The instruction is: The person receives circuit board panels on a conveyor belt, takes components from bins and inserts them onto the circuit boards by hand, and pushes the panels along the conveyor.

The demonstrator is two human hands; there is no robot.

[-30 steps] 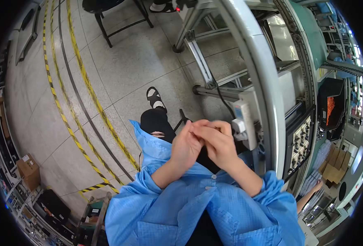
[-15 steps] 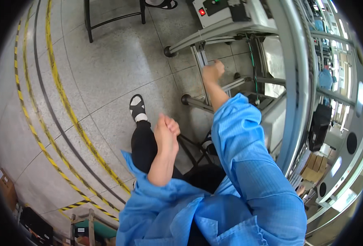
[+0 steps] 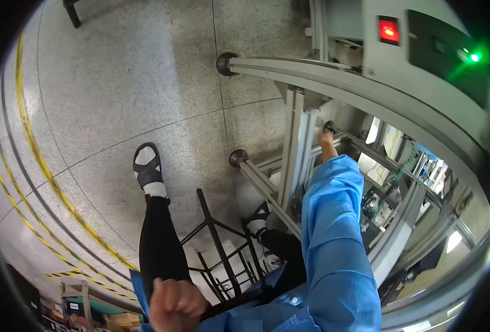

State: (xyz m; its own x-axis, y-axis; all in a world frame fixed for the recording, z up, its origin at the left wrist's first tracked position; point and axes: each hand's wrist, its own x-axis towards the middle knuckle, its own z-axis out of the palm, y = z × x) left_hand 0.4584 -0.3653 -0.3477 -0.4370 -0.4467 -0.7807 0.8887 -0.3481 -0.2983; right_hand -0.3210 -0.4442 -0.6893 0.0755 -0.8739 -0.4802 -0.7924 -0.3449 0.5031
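Note:
My right arm, in a blue sleeve, reaches in among the aluminium legs of a workbench frame (image 3: 296, 149). At its end my right hand (image 3: 326, 145) is small and partly hidden beside an upright; its fingers cannot be made out. A small dark round piece (image 3: 329, 126) sits right at that hand; whether the hand grips it I cannot tell. Low in the view, over my thigh, my left hand (image 3: 176, 305) is curled into a loose fist with nothing visible in it.
A grey control box with a lit red switch (image 3: 389, 30) and a green light (image 3: 475, 57) stands at upper right. Round black feet (image 3: 238, 158) carry the frame. A black metal stool (image 3: 220, 252) is by my legs. Yellow tape lines (image 3: 34, 138) mark the floor at left.
The view has moved closer to the frame and its control box. My right hand has gone from in front of the upright to deeper inside the frame; my left fist sits lower.

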